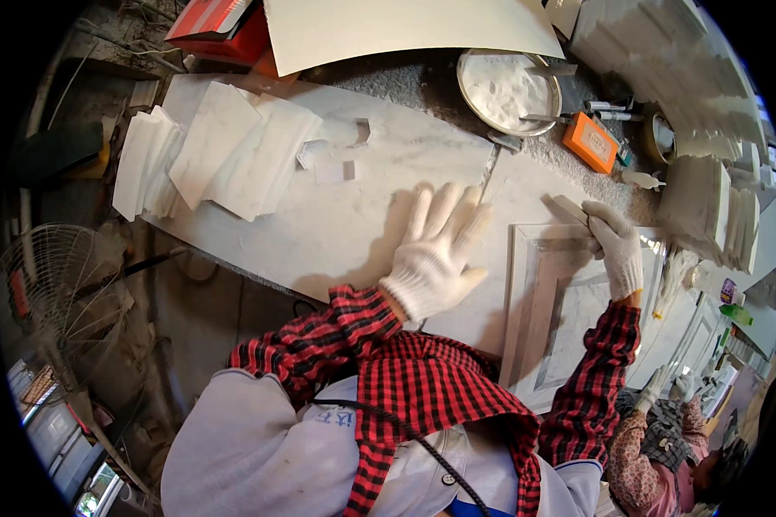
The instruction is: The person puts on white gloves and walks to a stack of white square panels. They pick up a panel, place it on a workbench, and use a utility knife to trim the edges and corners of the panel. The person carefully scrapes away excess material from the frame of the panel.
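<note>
My left hand (435,250), in a white knitted glove, lies with fingers spread on the pale marble slab (353,233) that covers the bench. No object is in it. My right hand (616,246), gloved the same way, is closed on a small flat pale strip (571,209); whether it is stone or a blade I cannot tell. That hand is over the far edge of a grey-white panel with a stepped frame (519,302), whose near part runs beside my right sleeve. Left of my left hand, a few small grey-and-white pieces (328,164) sit on the slab.
White stone pieces (233,155) lie fanned at the left, and more stacks (697,202) stand at the right. Farther back are a round pan of white powder (500,86) and an orange box (590,142). A wire fan (65,284) stands left; another person (664,439) works at lower right.
</note>
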A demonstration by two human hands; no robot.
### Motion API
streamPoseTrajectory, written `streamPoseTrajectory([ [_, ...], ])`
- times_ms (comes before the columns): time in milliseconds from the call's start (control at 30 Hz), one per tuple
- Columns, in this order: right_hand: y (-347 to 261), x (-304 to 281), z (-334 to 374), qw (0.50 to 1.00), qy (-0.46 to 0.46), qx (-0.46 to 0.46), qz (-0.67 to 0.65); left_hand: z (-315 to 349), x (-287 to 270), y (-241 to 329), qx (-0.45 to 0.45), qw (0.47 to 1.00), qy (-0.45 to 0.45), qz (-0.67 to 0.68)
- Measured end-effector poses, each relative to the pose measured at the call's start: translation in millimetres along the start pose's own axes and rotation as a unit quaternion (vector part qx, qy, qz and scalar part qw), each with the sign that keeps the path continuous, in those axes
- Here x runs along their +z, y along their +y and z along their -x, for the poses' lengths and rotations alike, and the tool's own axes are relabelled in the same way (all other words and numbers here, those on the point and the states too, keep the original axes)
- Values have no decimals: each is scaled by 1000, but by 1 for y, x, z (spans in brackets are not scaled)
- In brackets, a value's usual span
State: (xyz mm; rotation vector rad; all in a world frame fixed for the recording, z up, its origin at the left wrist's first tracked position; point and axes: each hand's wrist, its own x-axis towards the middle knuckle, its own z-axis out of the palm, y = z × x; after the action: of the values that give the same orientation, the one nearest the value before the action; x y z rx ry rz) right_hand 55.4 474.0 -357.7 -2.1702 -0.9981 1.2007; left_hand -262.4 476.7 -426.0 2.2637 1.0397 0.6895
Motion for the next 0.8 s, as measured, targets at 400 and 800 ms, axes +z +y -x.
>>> streamPoseTrajectory([
  [400, -14, 27, -29, 984, -87, -76, 135, -65, 25, 20, -42, 990, -132, -24],
  [800, -9, 26, -26, 992, -101, -59, 49, -56, 37, 21, -64, 977, -130, 159],
])
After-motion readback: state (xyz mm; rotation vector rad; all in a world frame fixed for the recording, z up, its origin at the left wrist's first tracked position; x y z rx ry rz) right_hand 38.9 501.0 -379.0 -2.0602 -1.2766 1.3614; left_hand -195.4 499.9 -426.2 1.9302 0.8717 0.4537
